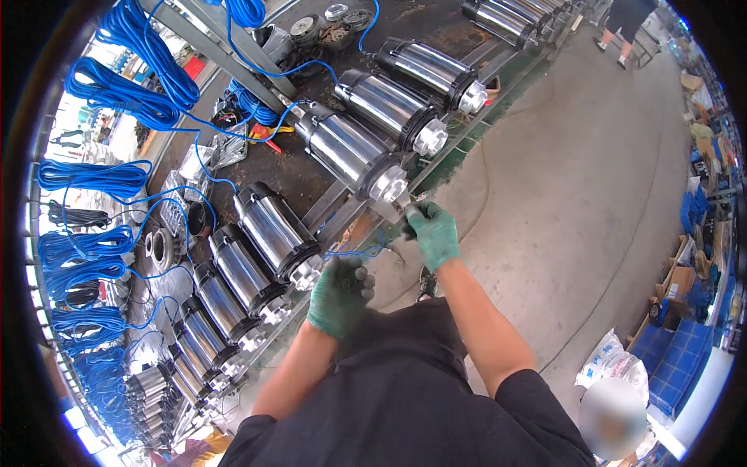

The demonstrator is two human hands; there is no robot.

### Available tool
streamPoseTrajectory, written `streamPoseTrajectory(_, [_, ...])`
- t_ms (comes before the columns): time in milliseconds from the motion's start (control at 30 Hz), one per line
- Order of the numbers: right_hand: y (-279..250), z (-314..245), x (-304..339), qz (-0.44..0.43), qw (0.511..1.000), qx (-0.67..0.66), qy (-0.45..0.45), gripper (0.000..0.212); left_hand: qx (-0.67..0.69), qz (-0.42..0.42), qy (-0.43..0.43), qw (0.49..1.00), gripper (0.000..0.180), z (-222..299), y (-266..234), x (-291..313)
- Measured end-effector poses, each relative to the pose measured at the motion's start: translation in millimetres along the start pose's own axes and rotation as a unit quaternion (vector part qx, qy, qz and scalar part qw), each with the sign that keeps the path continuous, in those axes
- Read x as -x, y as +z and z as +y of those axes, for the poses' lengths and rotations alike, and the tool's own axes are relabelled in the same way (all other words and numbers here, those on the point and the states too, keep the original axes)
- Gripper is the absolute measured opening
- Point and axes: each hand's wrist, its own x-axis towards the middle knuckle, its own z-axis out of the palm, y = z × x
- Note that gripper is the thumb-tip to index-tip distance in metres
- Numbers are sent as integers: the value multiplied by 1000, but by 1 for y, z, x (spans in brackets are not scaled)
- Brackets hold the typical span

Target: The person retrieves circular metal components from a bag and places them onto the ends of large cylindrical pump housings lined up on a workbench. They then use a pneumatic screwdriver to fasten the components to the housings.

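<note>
Both my hands wear green gloves with dark palms. My right hand (pixel 433 233) is closed, its fingertips pinched just beyond the silver end fitting of a polished cylindrical motor (pixel 346 152); what they grip is too small to make out. My left hand (pixel 340 297) has its fingers curled in beside the end fitting of another polished motor (pixel 276 233), and the inside of its grip is hidden. A thin blue wire (pixel 358 253) runs between the two hands, near the bench edge. Whether either hand touches it, I cannot tell.
Several more motors lie in a row along the bench (pixel 299 175), end fittings toward me. Coiled blue cables (pixel 93 179) hang at the left. Red-handled pliers (pixel 268 138) lie behind the motors. Concrete floor (pixel 576 194) stretches right, toward blue crates (pixel 673 358). Another person (pixel 626 23) stands far off.
</note>
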Motion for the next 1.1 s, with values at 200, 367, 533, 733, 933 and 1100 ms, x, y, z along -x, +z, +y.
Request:
streamPoseTrajectory(200, [23,49,-66,97,983,-145,61,15,-20,72,6,997,38,13,18,-1])
streamPoseTrajectory(367, [45,71,-90,146,972,-180,39,14,-42,37,22,998,38,31,3,2])
streamPoseTrajectory(533, [48,73,-87,167,979,-112,26,16,-9,35,28,999,39,50,-13,8])
streamPoseTrajectory(733, [39,64,-79,155,983,-87,54,20,-32,21,34,999,35,71,-20,8])
streamPoseTrajectory(933, [39,52,-75,96,995,-7,13,17,-4,16,30,999,40,85,-29,6])
streamPoseTrajectory(1100, [24,67,-93,108,987,109,-46,17,4,-2,17,1000,40,87,-27,0])
